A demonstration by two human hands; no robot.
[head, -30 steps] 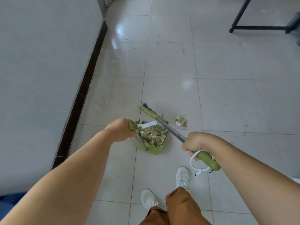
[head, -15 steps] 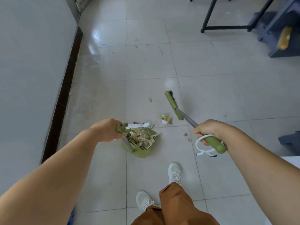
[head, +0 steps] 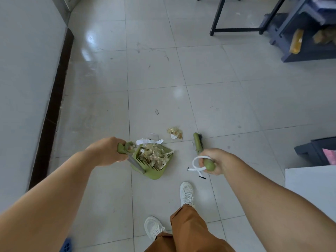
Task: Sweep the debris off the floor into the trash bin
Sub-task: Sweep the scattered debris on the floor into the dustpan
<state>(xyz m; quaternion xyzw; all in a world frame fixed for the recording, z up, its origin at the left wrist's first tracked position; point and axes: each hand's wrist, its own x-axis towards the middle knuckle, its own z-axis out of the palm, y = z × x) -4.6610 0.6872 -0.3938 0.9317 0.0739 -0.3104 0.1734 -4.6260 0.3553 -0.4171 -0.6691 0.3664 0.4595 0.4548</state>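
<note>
A green dustpan (head: 156,173) stands on the tiled floor, heaped with crumpled yellowish wrappers (head: 153,155) and a white paper strip (head: 149,141). My left hand (head: 106,151) grips the green top of the dustpan's handle. My right hand (head: 214,160) grips the green broom handle (head: 209,164), which has a white loop cord. The broom head (head: 198,141) rests on the floor to the right of the pan. A small clump of wrapper debris (head: 175,133) lies on the floor between the pan and the broom head. No trash bin is in view.
A grey wall with a dark skirting (head: 54,99) runs along the left. Black table legs (head: 218,22) and a dark blue shelf (head: 305,33) stand at the back right. A white surface (head: 312,182) and a dark frame (head: 316,150) sit at the right. My feet (head: 186,193) are just behind the pan.
The broom head has swung from the pan's left front to the right of the loose clump. My right hand has drawn closer to the head. The view has shifted right.
</note>
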